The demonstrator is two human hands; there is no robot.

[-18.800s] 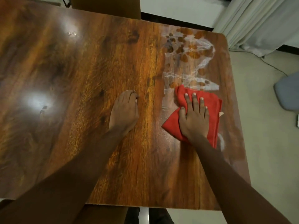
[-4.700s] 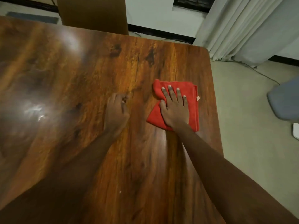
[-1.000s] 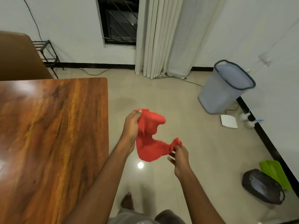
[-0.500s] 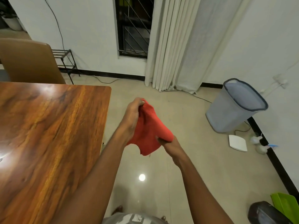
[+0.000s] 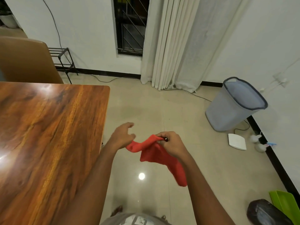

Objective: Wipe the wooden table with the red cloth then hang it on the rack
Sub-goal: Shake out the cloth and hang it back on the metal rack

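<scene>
The red cloth (image 5: 155, 153) hangs in the air over the floor, to the right of the wooden table (image 5: 48, 135). My right hand (image 5: 173, 145) pinches its upper edge, and the cloth droops down past my right wrist. My left hand (image 5: 121, 137) grips the cloth's left end, with the index finger loosely extended. A black metal rack (image 5: 62, 57) stands against the far wall behind the table. The tabletop looks dry and glossy.
A tan chair back (image 5: 27, 60) stands at the table's far side. White curtains (image 5: 175, 43) hang by a dark window. A grey laundry basket (image 5: 235, 104) stands at the right wall, with a white flat device (image 5: 237, 141), a green dustpan (image 5: 287, 203) and a dark bag (image 5: 266, 213) nearby.
Both hands have dropped lower and spread apart, stretching the cloth between them. My right hand went from the cloth's lower corner to its upper edge. The view tilted slightly up.
</scene>
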